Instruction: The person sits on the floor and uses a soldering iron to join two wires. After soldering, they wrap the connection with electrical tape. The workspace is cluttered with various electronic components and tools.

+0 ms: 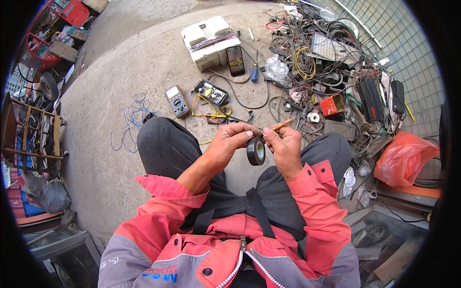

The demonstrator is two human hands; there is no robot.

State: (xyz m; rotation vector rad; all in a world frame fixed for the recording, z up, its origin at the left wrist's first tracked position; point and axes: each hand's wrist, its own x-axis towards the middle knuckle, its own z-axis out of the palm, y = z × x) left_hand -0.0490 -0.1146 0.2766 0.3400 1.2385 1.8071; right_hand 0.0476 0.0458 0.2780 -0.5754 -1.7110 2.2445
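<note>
In front of my knees, both hands meet closely. My left hand (230,144) is closed, its thumb and fingers pinched at the top of a roll of black tape (251,153), which hangs between the hands. A pointed orange-brown tool (281,125) is gripped by my right hand (286,150), its thin tip pointing away to the right. The pinching fingertips hide where tape and tool meet. Beyond my hands lie a multimeter (177,101) and an opened black device with an exposed circuit board (211,92). A yellow cable (218,115) lies beside them.
A white foam box (207,41) has a phone (235,61) leaning on it, with a blue-handled screwdriver (254,72) nearby. Tangled cables and scrap (331,62) pile up at the right, with a red tin (332,104) and red plastic bag (405,158). Blue wire (132,120) lies left.
</note>
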